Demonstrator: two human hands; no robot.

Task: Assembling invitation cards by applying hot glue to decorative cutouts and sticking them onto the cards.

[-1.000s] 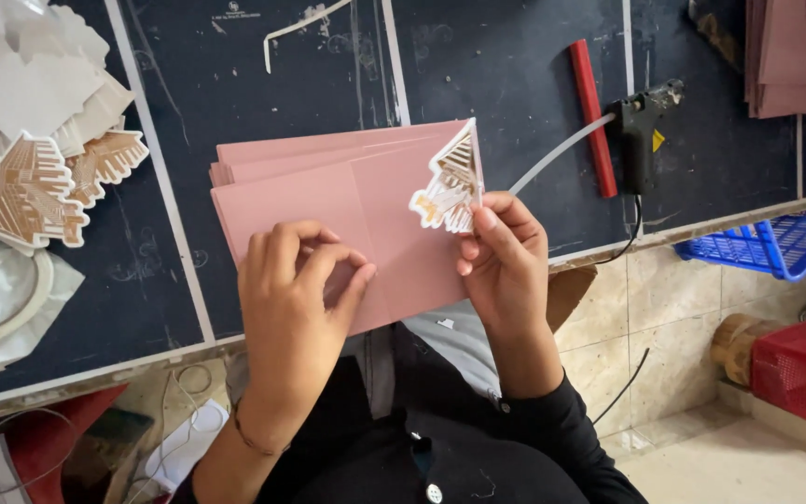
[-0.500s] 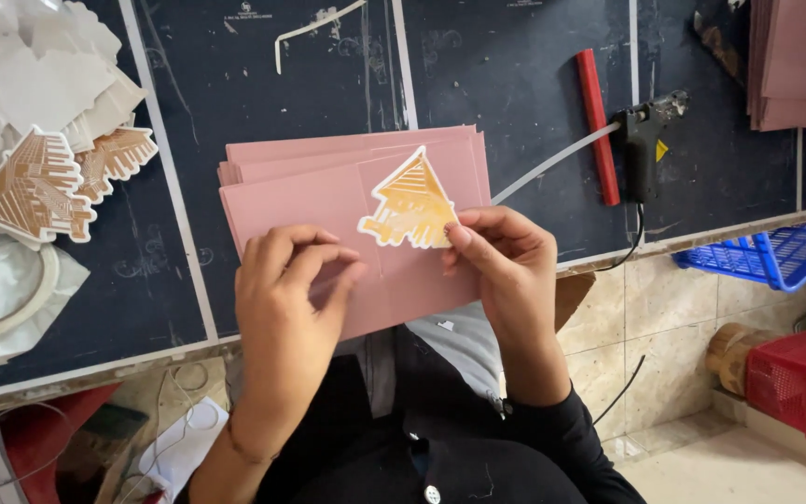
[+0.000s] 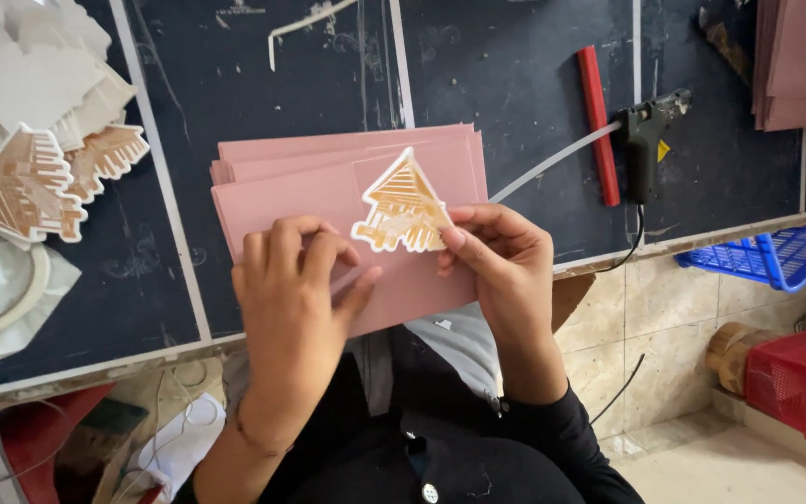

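Over the pink card stack [image 3: 328, 201]: gold-and-white house-shaped paper cutout [image 3: 401, 207].
Right hand [image 3: 501, 266] fingers pinch its right edge; left hand [image 3: 296, 299] fingers curled together, pressing the card. Cutout seems light, thin, easily bent; grip edges.

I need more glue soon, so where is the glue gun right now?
The black glue gun lies on the dark table, upper right, beside the red stick.

Small yellow triangular label [image 3: 662, 149] stuck on the black glue gun's body [image 3: 641, 159], right of the red stick. No packages, signs or screens in view.
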